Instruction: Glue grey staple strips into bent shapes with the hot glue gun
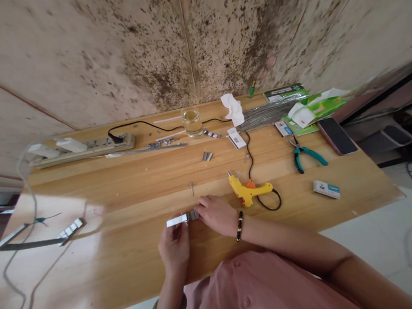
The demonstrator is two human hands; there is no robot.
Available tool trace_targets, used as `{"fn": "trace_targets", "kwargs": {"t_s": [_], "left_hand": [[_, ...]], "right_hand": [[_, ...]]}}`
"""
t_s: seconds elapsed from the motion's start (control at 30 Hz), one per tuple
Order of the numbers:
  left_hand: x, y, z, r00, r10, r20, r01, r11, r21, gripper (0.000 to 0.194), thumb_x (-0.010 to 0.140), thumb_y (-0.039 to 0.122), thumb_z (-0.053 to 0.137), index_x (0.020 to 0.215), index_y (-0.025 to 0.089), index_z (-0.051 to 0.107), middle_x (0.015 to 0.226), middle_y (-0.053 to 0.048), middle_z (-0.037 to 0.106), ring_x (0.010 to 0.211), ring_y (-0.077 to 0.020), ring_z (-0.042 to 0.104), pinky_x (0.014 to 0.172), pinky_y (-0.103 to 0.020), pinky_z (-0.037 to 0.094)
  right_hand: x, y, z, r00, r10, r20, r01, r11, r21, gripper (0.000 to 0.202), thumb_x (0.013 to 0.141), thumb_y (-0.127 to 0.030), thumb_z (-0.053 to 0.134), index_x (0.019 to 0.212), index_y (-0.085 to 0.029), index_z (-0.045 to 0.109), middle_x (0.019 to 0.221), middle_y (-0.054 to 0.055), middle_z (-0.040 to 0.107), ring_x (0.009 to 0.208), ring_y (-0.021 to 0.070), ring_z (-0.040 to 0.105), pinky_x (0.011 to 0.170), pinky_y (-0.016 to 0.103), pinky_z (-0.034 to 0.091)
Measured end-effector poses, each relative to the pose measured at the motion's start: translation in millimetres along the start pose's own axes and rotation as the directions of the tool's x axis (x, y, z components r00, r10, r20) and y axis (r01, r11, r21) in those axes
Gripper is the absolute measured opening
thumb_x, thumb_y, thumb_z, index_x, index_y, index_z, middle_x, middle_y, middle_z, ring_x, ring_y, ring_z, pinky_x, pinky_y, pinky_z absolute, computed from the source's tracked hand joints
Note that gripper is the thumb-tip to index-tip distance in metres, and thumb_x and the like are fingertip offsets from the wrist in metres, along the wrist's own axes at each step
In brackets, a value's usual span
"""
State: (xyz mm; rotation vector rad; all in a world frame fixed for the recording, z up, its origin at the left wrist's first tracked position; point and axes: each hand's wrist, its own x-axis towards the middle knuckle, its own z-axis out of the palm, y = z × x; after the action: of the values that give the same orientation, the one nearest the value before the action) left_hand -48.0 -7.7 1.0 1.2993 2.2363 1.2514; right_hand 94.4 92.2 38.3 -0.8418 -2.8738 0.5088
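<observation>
Close to the table's front edge, my left hand [174,251] is closed around a small white box [176,220], gripping it from below. My right hand [216,216] pinches a short grey metal piece [194,215] at the box's right end; it resembles a strip of staples. Fine detail where the two meet is too small to make out. Just beyond the hands lies a thin cross-shaped metal piece [191,188]. Farther back are a few short grey strips [208,156]. A yellow glue gun [247,189] rests right of my right hand.
Teal-handled pliers [309,155], a small white-blue box [326,189] and a phone [337,136] lie at right. Toward the wall are a glass of liquid [192,123], thin wires [272,111], crumpled tissue [233,109] and a power strip [97,149]. Cables cross the left side.
</observation>
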Motion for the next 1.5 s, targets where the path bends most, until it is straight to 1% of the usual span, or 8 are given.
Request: {"fn": "trace_targets", "kwargs": {"t_s": [0.13,0.3,0.5,0.63,0.83,1.0,1.23,1.5], "left_hand": [[-0.2,0.0,0.3,1.0,-0.011,0.004,0.011,1.0,-0.011,0.023,0.076,0.032,0.058,0.093,0.018,0.063,0.085,-0.006,0.072,0.074,-0.019,0.068,0.065,-0.027,0.054],[-0.2,-1.1,1.1,1.0,0.004,0.001,-0.004,1.0,-0.013,0.022,0.077,0.032,0.058,0.092,0.018,0.063,0.085,-0.006,0.072,0.073,-0.0185,0.068,0.065,-0.026,0.054],[0.3,0.8,0.3,1.0,0.005,0.004,-0.005,1.0,0.009,0.021,0.077,0.032,0.057,0.091,0.017,0.063,0.085,-0.006,0.072,0.073,-0.0186,0.068,0.064,-0.026,0.053],[-0.2,0.8,-0.4,1.0,-0.003,0.0,0.003,1.0,0.021,0.021,0.077,0.032,0.058,0.091,0.018,0.064,0.085,-0.006,0.072,0.073,-0.0189,0.068,0.064,-0.027,0.053],[-1.4,-2.5,0.8,1.0,-0.012,0.01,0.012,1.0,-0.007,0.023,0.077,0.031,0.058,0.094,0.018,0.063,0.088,-0.007,0.071,0.077,-0.0191,0.068,0.067,-0.027,0.053],[-1.2,0.9,0.8,1.0,-0.011,0.004,0.011,1.0,-0.008,0.022,0.077,0.031,0.058,0.094,0.018,0.064,0.088,-0.006,0.071,0.076,-0.0186,0.068,0.067,-0.027,0.054],[-1.8,0.4,1.3,1.0,-0.003,0.0,0.003,0.999,-0.036,0.022,0.078,0.031,0.058,0.094,0.018,0.063,0.088,-0.006,0.071,0.076,-0.0182,0.067,0.068,-0.027,0.054],[-1.1,4.6,-0.4,1.0,-0.014,-0.015,0.014,1.0,0.01,0.019,0.076,0.033,0.059,0.087,0.018,0.064,0.08,-0.005,0.071,0.071,-0.0189,0.067,0.063,-0.027,0.054]], "right_hand": [[-0.6,0.3,-0.4,1.0,-0.003,-0.008,0.002,1.0,-0.004,0.012,0.09,-0.018,0.048,0.093,-0.014,0.06,0.093,0.008,0.056,0.087,0.0199,0.052,0.074,0.031,0.045],[-0.4,-0.2,-0.4,1.0,-0.007,-0.006,0.007,1.0,-0.006,0.012,0.089,-0.018,0.049,0.093,-0.014,0.059,0.093,0.007,0.055,0.087,0.02,0.052,0.073,0.032,0.045],[-0.7,-0.8,-0.5,1.0,0.0,-0.01,-0.001,1.0,-0.017,0.013,0.09,-0.02,0.048,0.093,-0.014,0.059,0.092,0.007,0.055,0.087,0.0204,0.052,0.072,0.032,0.045],[-1.0,-1.1,-2.5,1.0,0.009,-0.001,-0.009,1.0,-0.01,0.013,0.09,-0.019,0.047,0.094,-0.014,0.059,0.093,0.007,0.055,0.087,0.0194,0.052,0.073,0.031,0.044],[-0.7,-1.3,-3.7,1.0,0.002,0.025,-0.002,1.0,0.013,0.014,0.09,-0.019,0.048,0.096,-0.013,0.059,0.094,0.009,0.055,0.088,0.0194,0.052,0.076,0.032,0.043],[-1.8,-0.7,-5.2,0.999,0.022,0.028,-0.023,0.998,0.054,0.014,0.088,-0.021,0.053,0.099,-0.014,0.058,0.096,0.009,0.055,0.092,0.0192,0.052,0.078,0.031,0.043],[-2.6,-0.1,-5.8,0.999,0.021,0.025,-0.022,0.997,0.07,0.023,0.084,-0.028,0.06,0.102,-0.014,0.058,0.097,0.008,0.054,0.092,0.0196,0.052,0.079,0.031,0.043],[-1.8,-1.8,-5.3,0.999,0.039,0.024,-0.041,0.997,0.067,0.017,0.088,-0.025,0.054,0.1,-0.014,0.059,0.097,0.008,0.055,0.091,0.0193,0.053,0.078,0.032,0.044]]}}
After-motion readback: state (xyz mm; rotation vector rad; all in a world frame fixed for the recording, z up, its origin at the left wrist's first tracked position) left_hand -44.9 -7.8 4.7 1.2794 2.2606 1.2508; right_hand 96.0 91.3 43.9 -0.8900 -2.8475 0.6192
